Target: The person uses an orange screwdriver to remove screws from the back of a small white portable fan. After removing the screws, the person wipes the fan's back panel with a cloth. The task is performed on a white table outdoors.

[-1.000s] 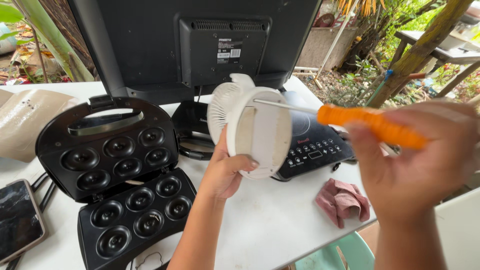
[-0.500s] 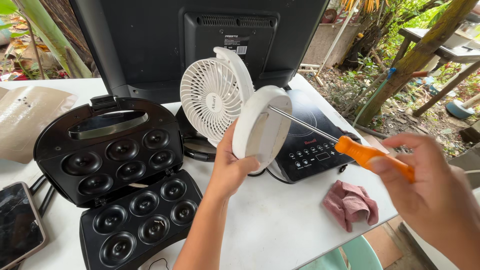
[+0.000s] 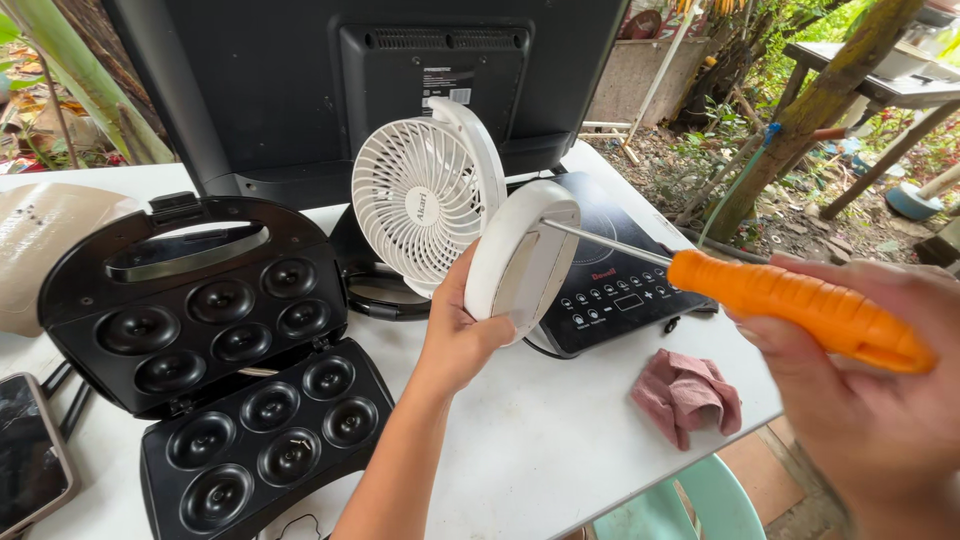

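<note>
Outdoors, at a white bench point(image 3: 560, 440), the left hand point(image 3: 460, 335) is closed around the round base of a small white desk fan point(image 3: 455, 215), holding it up above the bench with the base's underside turned toward the viewer. Meanwhile the right hand point(image 3: 865, 400) grips an orange-handled screwdriver point(image 3: 770, 300), its metal tip touching the fan's base. Just beside them lie an open black doughnut maker point(image 3: 215, 365), a black induction cooker point(image 3: 625, 265), a pink cloth point(image 3: 685, 395) and a phone point(image 3: 28, 455).
</note>
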